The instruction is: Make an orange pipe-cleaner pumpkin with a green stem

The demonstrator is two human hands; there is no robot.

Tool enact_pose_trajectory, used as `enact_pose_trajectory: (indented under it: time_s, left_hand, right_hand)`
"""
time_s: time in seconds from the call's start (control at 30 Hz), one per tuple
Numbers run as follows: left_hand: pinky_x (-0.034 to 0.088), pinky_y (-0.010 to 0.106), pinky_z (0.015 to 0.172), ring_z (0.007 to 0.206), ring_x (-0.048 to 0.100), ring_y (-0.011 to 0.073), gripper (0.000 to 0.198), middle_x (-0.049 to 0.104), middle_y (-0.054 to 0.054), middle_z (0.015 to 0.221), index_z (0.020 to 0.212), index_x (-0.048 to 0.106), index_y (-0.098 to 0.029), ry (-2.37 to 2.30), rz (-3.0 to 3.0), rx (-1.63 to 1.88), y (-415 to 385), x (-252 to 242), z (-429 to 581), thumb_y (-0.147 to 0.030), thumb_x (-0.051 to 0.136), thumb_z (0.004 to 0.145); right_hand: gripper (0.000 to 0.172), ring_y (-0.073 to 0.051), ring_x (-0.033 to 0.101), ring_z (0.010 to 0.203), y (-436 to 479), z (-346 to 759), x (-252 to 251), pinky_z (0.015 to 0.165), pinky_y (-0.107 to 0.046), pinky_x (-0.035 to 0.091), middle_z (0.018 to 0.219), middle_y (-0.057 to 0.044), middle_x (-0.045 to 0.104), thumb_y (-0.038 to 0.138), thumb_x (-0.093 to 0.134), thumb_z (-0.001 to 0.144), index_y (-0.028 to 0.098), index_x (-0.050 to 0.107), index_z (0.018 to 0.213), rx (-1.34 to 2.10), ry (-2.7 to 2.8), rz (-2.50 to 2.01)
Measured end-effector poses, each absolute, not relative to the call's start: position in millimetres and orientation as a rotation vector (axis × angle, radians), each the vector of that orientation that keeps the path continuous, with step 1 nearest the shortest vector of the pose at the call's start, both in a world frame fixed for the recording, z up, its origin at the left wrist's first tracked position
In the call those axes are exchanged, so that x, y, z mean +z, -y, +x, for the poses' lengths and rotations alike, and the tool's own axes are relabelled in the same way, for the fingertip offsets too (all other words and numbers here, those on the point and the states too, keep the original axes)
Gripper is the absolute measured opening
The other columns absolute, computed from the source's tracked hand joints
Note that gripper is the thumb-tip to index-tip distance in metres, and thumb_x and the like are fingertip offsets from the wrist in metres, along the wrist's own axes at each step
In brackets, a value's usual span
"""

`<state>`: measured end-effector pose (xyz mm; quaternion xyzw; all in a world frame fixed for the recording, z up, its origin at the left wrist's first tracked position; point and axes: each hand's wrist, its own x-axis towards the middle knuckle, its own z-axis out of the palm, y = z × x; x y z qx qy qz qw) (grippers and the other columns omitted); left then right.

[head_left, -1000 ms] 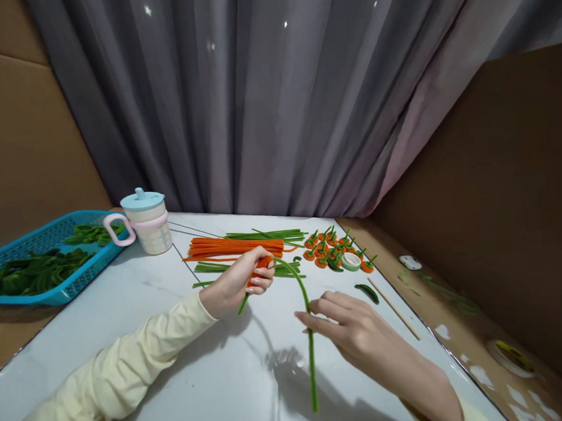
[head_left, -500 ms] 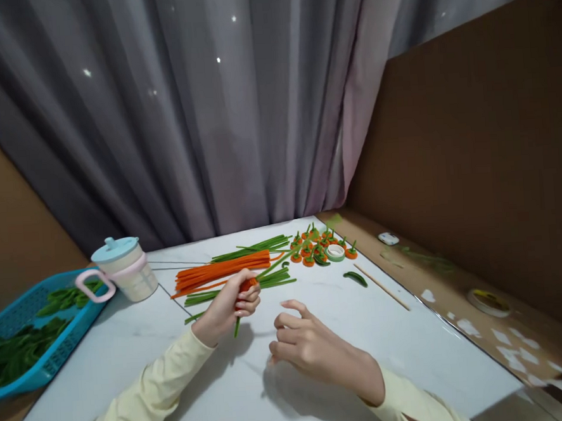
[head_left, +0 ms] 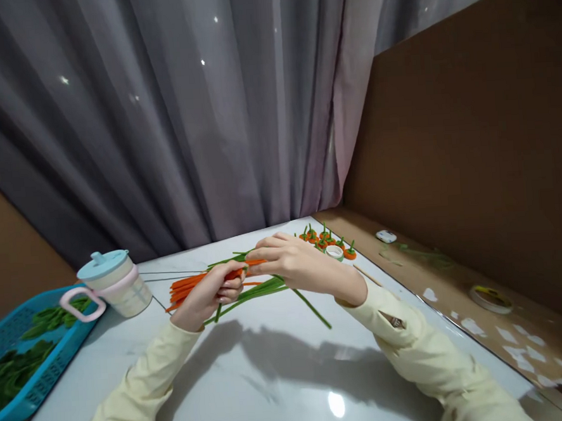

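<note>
My left hand is closed around a small orange piece of what looks like coiled pipe cleaner. A short green end pokes out below that fist. My right hand reaches over from the right, its fingertips pinched together at the top of the orange piece. From beneath the right hand a green pipe cleaner slants down to the right; its gripped part is hidden. Behind the hands lie orange pipe cleaners and green pipe cleaners, partly covered.
Several small orange pieces with green tops stand at the back right, beside a tape roll. A lidded cup and a blue basket of leaves are at left. Cardboard walls the right side.
My right hand has moved up and left to meet the left hand. The long green pipe cleaner, which pointed up and right, now hangs down to the right. The view has shifted slightly.
</note>
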<state>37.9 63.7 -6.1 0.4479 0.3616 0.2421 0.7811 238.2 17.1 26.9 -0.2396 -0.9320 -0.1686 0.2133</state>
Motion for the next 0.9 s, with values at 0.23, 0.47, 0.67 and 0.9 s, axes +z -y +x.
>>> enact_pose_trajectory:
  time_s: [0.23, 0.47, 0.67, 0.9]
  left_hand:
    - [0.013, 0.010, 0.026, 0.033, 0.006, 0.0032, 0.033, 0.016, -0.010, 0.039, 0.052, 0.032, -0.018, -0.477, 0.740, 0.336, -113, 20, 47, -0.024, 0.045, 0.082]
    - [0.012, 0.011, 0.028, 0.031, 0.015, 0.0029, 0.037, 0.019, -0.009, 0.040, 0.051, 0.030, -0.017, -0.315, 0.534, 0.381, -136, 25, 58, -0.019, 0.042, 0.085]
    - [0.014, 0.013, 0.028, 0.031, 0.019, 0.0036, 0.033, 0.024, -0.008, 0.039, 0.052, 0.041, -0.015, -0.410, 0.546, 0.497, -128, 12, 58, -0.022, 0.044, 0.084]
    - [0.024, 0.015, 0.033, 0.034, 0.024, 0.0039, 0.034, 0.026, -0.007, 0.041, 0.046, 0.042, -0.014, -0.567, 0.740, 0.837, -109, 15, 58, -0.023, 0.050, 0.078]
  right_hand:
    - [0.037, -0.014, 0.061, 0.097, -57, 244, 42, 0.083, -0.023, 0.049, 0.112, -0.008, 0.066, -0.005, 0.041, 0.083, 0.015, 0.068, 0.099, -0.008, 2.386, -0.482]
    - [0.027, -0.011, 0.063, 0.088, -39, 263, 64, 0.077, -0.018, 0.049, 0.099, -0.006, 0.067, 0.003, 0.042, 0.091, 0.016, 0.064, 0.099, 0.228, 2.438, -0.424]
    - [0.019, -0.015, 0.055, 0.080, -34, 258, 53, 0.076, -0.028, 0.042, 0.073, 0.000, 0.065, 0.010, 0.051, 0.090, 0.020, 0.065, 0.083, 0.021, 2.457, -0.468]
    - [0.021, -0.013, 0.050, 0.067, -54, 230, 29, 0.079, -0.030, 0.040, 0.062, 0.002, 0.056, 0.018, 0.059, 0.087, 0.019, 0.060, 0.066, -0.040, 2.651, -0.470]
